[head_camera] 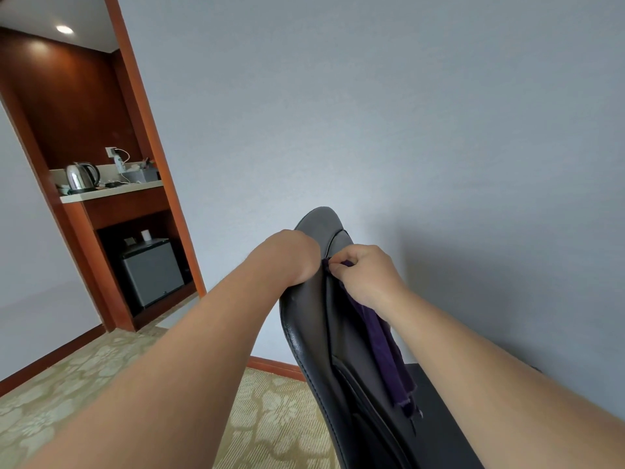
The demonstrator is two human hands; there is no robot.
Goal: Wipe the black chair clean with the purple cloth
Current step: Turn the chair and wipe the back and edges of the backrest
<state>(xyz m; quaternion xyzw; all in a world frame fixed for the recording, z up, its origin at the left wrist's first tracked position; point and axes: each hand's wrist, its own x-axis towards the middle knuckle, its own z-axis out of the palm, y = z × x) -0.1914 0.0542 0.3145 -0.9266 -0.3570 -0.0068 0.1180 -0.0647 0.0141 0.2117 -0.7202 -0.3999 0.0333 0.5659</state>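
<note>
The black chair (318, 319) shows its leather backrest edge-on, running from the centre of the view down to the bottom right. My left hand (291, 258) is bent over the backrest's left edge near the top; its fingers are hidden behind the chair. My right hand (365, 275) pinches the top of the purple cloth (389, 353) against the front of the backrest. The cloth hangs down in a long dark strip below that hand.
A grey wall stands close behind the chair. At the left, a wooden alcove holds a kettle (83, 176) on a counter and a small grey fridge (152, 272) below. Patterned carpet (101, 384) covers the floor. A black surface (436, 401) lies at the lower right.
</note>
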